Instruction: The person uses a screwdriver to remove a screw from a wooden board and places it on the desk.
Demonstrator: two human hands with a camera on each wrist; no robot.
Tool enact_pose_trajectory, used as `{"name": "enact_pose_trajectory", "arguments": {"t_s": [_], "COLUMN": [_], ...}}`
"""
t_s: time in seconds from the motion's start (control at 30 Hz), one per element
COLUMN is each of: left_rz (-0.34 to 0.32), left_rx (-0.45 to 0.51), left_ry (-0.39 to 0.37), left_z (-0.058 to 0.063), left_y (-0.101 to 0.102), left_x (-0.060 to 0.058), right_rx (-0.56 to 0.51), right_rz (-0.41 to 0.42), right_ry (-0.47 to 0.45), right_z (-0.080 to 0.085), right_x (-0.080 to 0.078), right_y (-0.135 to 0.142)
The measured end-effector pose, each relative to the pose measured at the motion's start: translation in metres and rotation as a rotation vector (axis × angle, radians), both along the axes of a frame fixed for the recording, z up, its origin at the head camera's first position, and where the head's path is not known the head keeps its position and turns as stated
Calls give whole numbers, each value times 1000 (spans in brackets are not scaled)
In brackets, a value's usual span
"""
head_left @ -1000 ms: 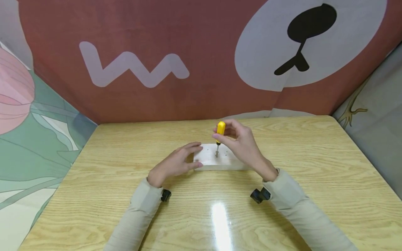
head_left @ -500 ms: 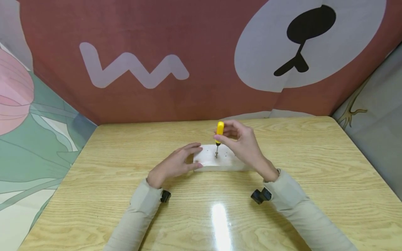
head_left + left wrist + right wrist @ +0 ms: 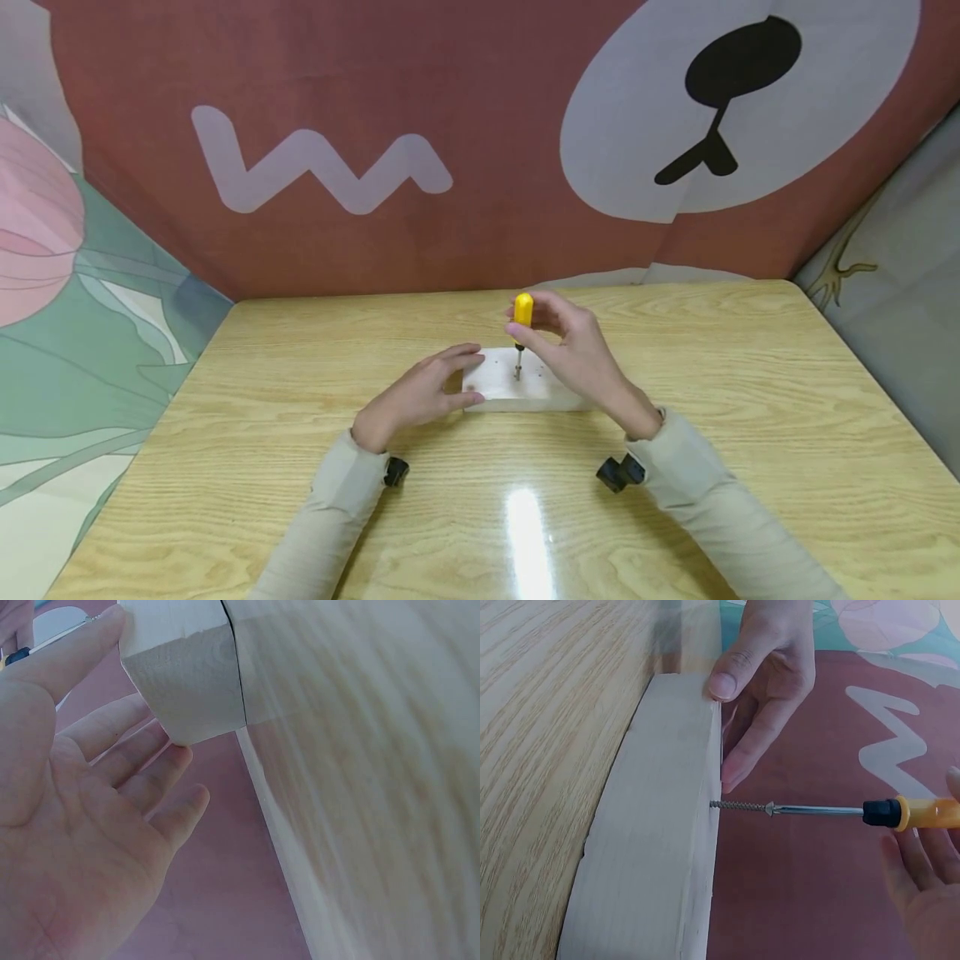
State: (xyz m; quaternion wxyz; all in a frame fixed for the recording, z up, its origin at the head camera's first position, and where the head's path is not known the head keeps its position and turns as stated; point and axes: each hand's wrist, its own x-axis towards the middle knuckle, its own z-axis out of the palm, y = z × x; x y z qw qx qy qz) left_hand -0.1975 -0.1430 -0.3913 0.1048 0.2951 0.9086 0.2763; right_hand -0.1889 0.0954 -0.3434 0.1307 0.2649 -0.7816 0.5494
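Note:
A pale wooden block (image 3: pixel 495 383) with several small holes in its top lies on the table. At its left end my left hand (image 3: pixel 412 392) holds it, thumb at the near edge and fingers at the far edge. My right hand (image 3: pixel 583 354) grips the yellow handle of a screwdriver (image 3: pixel 523 310) between thumb and fingers, over the block. In the right wrist view the screwdriver's shaft meets the head of a screw (image 3: pixel 739 805), whose tip is at the block's top face. Much of the screw's thread shows above the wood. My right hand covers the block's right end in the head view.
The wood-grain table (image 3: pixel 300 350) reaches back to a reddish-brown printed backdrop (image 3: pixel 360 242). Printed cloth also hangs at the left and right sides. A bright light reflection lies on the table's near middle.
The screwdriver's handle has shifted slightly left and stands more upright, and my right hand's fingers have turned a little around it. My left hand and the block keep their places.

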Motion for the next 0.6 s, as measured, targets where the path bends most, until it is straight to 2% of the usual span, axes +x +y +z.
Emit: {"name": "enact_pose_trajectory", "arguments": {"t_s": [0.17,0.3,0.6], "left_rz": [-1,0,8], "left_rx": [7,9,14], "left_ry": [8,10,-2], "left_z": [-1,-1,0], "left_y": [0,0,0], "left_x": [0,1,2], "right_rx": [-4,-20,-11], "right_rz": [-44,-46,-26], "right_ry": [64,80,10], "right_z": [-2,-1,1], "right_x": [-1,-1,0], "right_y": [0,1,1]}}
